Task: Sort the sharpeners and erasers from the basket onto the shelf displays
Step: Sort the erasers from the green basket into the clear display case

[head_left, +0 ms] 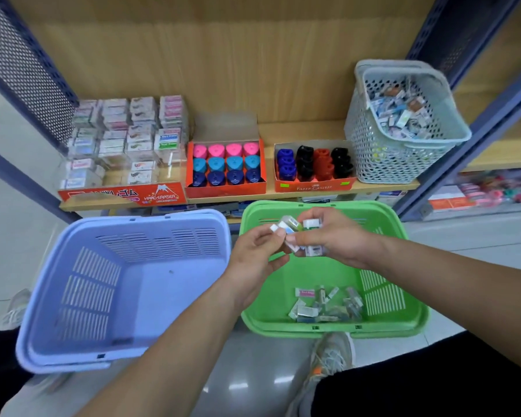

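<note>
Your two hands meet in the middle of the picture, above the far half of the green basket (328, 331). Your right hand (337, 239) has its grip closed around a bunch of small erasers (309, 224). Your left hand (257, 254) pinches one end of that same bunch with its thumb and finger.

More erasers sit in a loose pile (325, 305) at the bottom of the green basket, near its close edge. The basket's tall green walls stand all around them.

A light purple basket (73, 364) sits at the left. Its right edge is just beside the green one.

The shelf (301, 127) runs across the top of the picture, and its front edge is just past both baskets. From left to right it holds:
- an eraser display (124, 139) with stacked rows
- a red box of pink and blue sharpeners (226, 167)
- a second box (313, 165) of blue, black and red sharpeners
- a grey basket (382, 158) at the right end

The boxes stand side by side along the front edge. A strip of bare wood shows behind the second box.

Your shoe (333, 353) touches the close edge of the green basket.
</note>
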A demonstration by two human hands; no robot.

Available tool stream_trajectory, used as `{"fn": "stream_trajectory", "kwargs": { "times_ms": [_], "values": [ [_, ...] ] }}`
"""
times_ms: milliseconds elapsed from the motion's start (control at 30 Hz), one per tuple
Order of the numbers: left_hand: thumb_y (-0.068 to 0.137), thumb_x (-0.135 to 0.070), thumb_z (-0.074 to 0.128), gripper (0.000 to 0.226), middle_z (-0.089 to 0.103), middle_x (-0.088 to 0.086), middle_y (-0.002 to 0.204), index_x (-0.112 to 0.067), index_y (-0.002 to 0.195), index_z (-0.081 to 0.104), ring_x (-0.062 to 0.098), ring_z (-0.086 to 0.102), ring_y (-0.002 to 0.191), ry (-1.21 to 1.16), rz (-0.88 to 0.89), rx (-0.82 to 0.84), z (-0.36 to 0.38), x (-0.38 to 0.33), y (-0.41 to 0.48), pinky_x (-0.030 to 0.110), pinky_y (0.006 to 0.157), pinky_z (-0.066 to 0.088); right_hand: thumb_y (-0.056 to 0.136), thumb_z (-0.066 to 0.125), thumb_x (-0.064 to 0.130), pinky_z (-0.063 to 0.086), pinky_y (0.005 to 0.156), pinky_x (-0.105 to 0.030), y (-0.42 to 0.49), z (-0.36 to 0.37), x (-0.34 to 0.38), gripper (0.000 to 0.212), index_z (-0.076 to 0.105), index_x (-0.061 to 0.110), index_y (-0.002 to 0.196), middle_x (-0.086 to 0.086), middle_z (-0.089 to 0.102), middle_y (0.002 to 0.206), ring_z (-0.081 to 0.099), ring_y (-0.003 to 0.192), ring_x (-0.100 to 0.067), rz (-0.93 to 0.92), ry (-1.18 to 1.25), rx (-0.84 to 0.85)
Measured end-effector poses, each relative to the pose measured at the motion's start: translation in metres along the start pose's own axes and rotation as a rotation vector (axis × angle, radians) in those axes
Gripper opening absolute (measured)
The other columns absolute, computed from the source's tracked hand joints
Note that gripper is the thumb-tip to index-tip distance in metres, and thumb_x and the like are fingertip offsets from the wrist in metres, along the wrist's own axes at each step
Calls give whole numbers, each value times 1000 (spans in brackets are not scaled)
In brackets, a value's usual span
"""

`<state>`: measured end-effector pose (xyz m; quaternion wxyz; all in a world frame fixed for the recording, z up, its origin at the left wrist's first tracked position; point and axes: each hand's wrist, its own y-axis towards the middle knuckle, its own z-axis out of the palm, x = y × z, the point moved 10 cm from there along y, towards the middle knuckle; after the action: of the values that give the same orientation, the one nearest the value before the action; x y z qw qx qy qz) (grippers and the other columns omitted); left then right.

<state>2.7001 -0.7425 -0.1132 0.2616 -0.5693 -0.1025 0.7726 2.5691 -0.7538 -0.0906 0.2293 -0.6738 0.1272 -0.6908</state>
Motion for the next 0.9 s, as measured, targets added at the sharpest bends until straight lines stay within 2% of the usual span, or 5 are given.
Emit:
{"fn": "stream_trajectory", "kwargs": {
  "times_ms": [333, 567, 700, 800, 900],
  "values": [
    [105, -24, 53, 25, 71, 7, 113, -15, 127, 58, 21, 67, 97, -92, -62, -221, -24, 31, 35, 28, 76, 52, 61, 86, 5, 62, 74, -34, 38, 5, -27, 55, 62, 2, 111, -22, 71, 93, 73, 75, -26, 81, -16, 8],
    [100, -25, 62, 24, 71, 16, 108, -14, 120, 60, 26, 63, 88, -50, -90, -258, -29, 43, 60, 38, 77, 51, 76, 81, -5, 61, 80, -41, 59, 6, -44, 45, 62, 2, 116, -19, 73, 94, 73, 84, -31, 155, -76, 70],
    [101, -29, 60, 9, 62, 3, 93, -23, 107, 59, 21, 55, 83, 49, -80, -273, -41, 43, 69, 34, 70, 44, 87, 64, -12, 55, 86, -37, 65, -2, -56, 39, 58, 12, 119, -21, 66, 112, 74, 96, -29, 231, -67, 104],
    [104, -26, 54, 18, 58, 3, 97, -18, 120, 53, 18, 61, 83, -19, -120, -229, -43, 50, 68, 37, 79, 53, 91, 53, -16, 56, 87, -37, 67, -11, -62, 45, 56, 13, 125, -20, 62, 116, 73, 99, -28, 245, -66, 105],
    [101, -16, 59, 18, 61, 5, 100, -17, 118, 54, 16, 68, 73, -76, -145, -164, -37, 55, 65, 36, 80, 58, 90, 63, -11, 57, 93, -45, 69, -16, -64, 48, 57, 16, 129, -16, 68, 122, 70, 106, -29, 234, -59, 104]
  ]
}}
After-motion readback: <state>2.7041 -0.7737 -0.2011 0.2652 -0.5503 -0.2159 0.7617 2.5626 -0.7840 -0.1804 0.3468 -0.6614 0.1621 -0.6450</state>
